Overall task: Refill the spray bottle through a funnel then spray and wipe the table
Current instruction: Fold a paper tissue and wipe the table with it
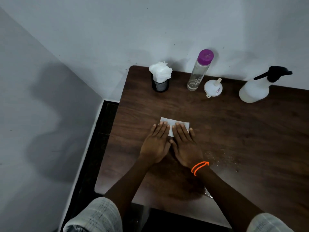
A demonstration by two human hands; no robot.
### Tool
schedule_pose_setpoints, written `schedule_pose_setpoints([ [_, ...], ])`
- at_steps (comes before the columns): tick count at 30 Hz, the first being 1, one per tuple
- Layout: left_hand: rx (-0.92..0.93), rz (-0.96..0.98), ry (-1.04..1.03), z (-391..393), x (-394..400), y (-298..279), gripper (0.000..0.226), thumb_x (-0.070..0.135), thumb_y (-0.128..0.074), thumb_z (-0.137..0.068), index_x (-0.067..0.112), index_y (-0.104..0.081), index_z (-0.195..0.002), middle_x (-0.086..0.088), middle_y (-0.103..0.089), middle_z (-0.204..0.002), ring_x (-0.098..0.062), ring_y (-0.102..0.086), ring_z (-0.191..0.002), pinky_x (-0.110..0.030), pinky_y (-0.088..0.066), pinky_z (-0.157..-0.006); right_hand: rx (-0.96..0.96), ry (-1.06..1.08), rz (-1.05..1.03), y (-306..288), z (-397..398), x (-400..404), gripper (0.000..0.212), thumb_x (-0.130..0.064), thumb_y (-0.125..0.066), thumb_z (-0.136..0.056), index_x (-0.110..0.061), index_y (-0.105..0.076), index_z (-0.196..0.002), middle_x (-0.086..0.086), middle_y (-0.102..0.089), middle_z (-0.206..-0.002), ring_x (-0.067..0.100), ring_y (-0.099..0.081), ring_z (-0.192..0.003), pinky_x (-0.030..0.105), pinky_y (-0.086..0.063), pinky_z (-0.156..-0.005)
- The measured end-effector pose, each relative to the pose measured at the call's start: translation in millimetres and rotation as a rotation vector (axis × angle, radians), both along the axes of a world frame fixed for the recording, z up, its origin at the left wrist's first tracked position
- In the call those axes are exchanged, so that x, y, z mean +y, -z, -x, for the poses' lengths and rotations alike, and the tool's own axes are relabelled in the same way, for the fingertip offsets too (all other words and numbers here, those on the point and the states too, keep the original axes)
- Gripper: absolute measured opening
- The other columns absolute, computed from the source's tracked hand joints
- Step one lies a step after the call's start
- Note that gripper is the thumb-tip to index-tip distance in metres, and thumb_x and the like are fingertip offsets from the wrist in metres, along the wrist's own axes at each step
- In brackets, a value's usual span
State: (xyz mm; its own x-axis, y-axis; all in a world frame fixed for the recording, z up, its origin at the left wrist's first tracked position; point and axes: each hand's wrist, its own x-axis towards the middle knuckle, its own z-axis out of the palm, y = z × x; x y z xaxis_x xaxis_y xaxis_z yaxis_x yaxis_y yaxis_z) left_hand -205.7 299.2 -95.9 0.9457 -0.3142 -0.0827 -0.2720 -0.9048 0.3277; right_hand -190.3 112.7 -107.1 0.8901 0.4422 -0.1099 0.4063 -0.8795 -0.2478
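Observation:
A folded white tissue (172, 123) lies flat on the dark wooden table (242, 131). My left hand (156, 144) and my right hand (184, 144) rest side by side on it, palms down, fingers straight and pressed to the paper. Neither hand grips anything. The white spray bottle (254, 90) with a black trigger head stands at the back right. A white funnel (213, 87) sits upside down beside a clear water bottle (199, 72) with a purple cap. Fine spray droplets (222, 156) glisten on the wood right of my right wrist.
A black mesh cup (160, 85) stuffed with white tissues stands at the back left corner. The table's left edge (115, 124) drops to a dark gap beside a grey wall. A grey wall runs behind the table.

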Motion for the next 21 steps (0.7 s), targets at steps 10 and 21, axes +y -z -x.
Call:
schedule_pose_setpoints([
  [10, 0.057, -0.010, -0.040, 82.9, -9.5, 2.6, 0.070, 0.038, -0.033, -0.100, 0.004, -0.028, -0.161, -0.015, -0.023, -0.169, -0.026, -0.014, -0.160, -0.049, -0.014, -0.130, 0.042, -0.054, 0.026, -4.8, 74.8, -13.2, 0.062, -0.046, -0.028, -0.108, -0.018, -0.018, -0.163, 0.004, -0.012, -0.171, 0.017, -0.004, -0.159, 0.052, -0.014, -0.126],
  [21, 0.032, 0.008, -0.078, 186.8, -63.9, 2.3, 0.072, 0.035, -0.042, -0.097, -0.001, -0.033, -0.158, -0.019, -0.027, -0.168, -0.030, -0.018, -0.159, -0.051, -0.020, -0.127, 0.083, -0.141, 0.026, -8.9, 161.6, -67.1, 0.064, -0.041, -0.038, -0.106, -0.018, -0.019, -0.162, 0.002, -0.015, -0.171, 0.016, -0.005, -0.159, 0.052, -0.014, -0.126],
])
